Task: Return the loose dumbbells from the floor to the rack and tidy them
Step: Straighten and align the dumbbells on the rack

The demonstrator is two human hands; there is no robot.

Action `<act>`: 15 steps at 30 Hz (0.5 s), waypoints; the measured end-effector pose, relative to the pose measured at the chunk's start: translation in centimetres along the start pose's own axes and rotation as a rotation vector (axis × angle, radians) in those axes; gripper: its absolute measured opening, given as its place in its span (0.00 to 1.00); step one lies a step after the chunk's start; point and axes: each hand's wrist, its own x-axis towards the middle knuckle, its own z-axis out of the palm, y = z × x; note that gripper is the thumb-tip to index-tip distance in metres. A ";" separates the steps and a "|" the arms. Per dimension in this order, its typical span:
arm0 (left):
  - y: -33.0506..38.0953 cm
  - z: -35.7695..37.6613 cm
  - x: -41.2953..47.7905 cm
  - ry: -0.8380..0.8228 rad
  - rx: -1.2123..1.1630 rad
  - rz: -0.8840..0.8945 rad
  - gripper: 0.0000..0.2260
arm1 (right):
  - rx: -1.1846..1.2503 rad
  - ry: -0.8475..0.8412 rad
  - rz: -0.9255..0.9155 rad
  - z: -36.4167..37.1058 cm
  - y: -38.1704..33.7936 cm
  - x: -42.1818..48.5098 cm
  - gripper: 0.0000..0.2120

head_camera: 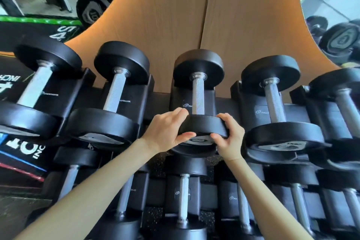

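Five dumbbells sit on the top tier of your rack (158,101), listed left to right. First dumbbell (37,85) and second dumbbell (116,91): seated in their cradles. Middle dumbbell (198,91): seated in its cradle. Your left hand (165,132) grips the left edge of its near head and your right hand (229,136) grips the right edge, fingers over the top, thumbs on the end face. Fourth dumbbell (274,99) and fifth dumbbell (348,107): seated. Lower-tier dumbbells (184,197): beneath your forearms. Wood panel (175,15): behind the rack.
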 end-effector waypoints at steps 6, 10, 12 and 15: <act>3.2 -2.1 3.9 -0.225 0.388 0.090 0.29 | 0.159 0.147 0.262 0.9 0.3 -2.1 0.33; 3.0 -2.8 0.5 -0.203 0.100 -0.245 0.28 | 0.103 -0.134 0.249 -0.5 -0.8 -2.3 0.25; 2.1 -2.9 -1.6 -0.158 -0.142 -0.418 0.25 | 0.062 -0.307 0.252 -2.0 -1.6 -1.4 0.18; 0.7 -1.6 -3.6 -0.188 -0.459 -0.580 0.16 | -0.100 -0.465 0.177 -3.3 -3.1 0.4 0.19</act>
